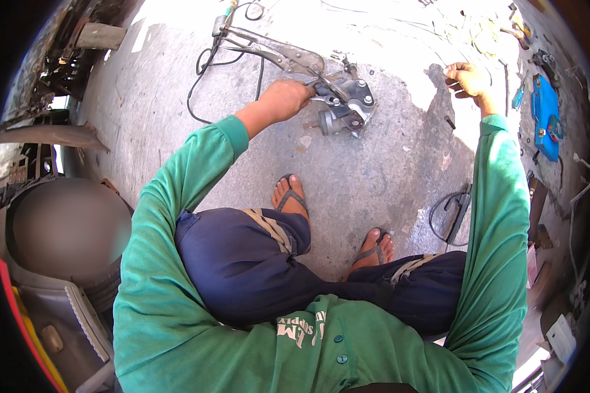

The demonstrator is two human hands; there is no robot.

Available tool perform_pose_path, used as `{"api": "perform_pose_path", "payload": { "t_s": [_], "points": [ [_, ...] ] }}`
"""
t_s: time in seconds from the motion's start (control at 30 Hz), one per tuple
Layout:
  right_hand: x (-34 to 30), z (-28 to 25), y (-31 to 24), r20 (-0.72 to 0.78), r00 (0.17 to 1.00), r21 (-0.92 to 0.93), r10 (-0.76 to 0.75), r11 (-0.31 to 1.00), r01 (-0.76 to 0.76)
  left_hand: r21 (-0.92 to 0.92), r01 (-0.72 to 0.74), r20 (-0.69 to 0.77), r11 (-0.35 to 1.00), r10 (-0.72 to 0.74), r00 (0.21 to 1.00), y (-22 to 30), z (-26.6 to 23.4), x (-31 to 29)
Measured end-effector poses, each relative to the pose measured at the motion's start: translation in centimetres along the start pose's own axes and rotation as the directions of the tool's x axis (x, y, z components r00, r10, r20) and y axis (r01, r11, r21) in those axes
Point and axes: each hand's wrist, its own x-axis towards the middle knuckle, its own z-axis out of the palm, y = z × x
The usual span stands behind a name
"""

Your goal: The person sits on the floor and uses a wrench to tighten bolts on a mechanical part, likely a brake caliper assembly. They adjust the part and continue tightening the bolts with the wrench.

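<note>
My left hand (284,99) is closed at the left side of a metal mechanical assembly (357,98). This assembly has a dark plate with bolts and a grey cylindrical part, and it rests on the concrete floor. What my left fingers grip is mostly hidden; a silvery metal end shows beside them. Just beyond that hand, a long-handled metal clamp (288,57) reaches to the assembly. My right hand (467,80) is raised off to the right, away from the assembly. Its thumb and fingers are bent together, and anything between them is too small to name.
A black cable (191,98) loops on the floor at the left of the clamp. Far right lie a blue case (545,118) and scattered tools. A black strip with a looped wire (461,216) lies beside my right foot. Wood and metal scrap (101,36) line the left.
</note>
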Motion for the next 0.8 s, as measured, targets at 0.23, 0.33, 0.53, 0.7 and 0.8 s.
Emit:
{"api": "perform_pose_path", "payload": {
  "t_s": [0.23,0.33,0.53,0.7,0.8],
  "points": [
    [0.3,0.2,-0.3,0.034,0.999,-0.009,-0.004,1.0,0.005,0.153,-0.03,-0.119,0.988,0.048,0.992,1.3,-1.3,-0.5],
    [0.3,0.3,-0.4,0.011,1.0,-0.012,-0.019,1.0,0.019,-0.03,0.098,0.055,0.995,-0.096,0.994,2.7,-2.1,-0.4],
    [0.7,1.0,-1.2,0.067,0.998,-0.05,0.002,0.999,0.001,-0.397,0.398,0.355,0.827,-0.262,0.897,5.4,-3.8,0.1],
    [1.1,0.9,-0.7,0.089,0.996,-0.071,0.013,0.997,-0.007,-0.619,0.577,0.486,0.533,-0.316,0.814,9.0,-3.5,-0.3],
    [0.9,0.5,-0.5,0.085,0.996,-0.064,0.014,0.998,-0.009,-0.571,0.63,0.628,0.527,-0.213,0.748,8.0,-3.8,-0.6]
  ]
}}
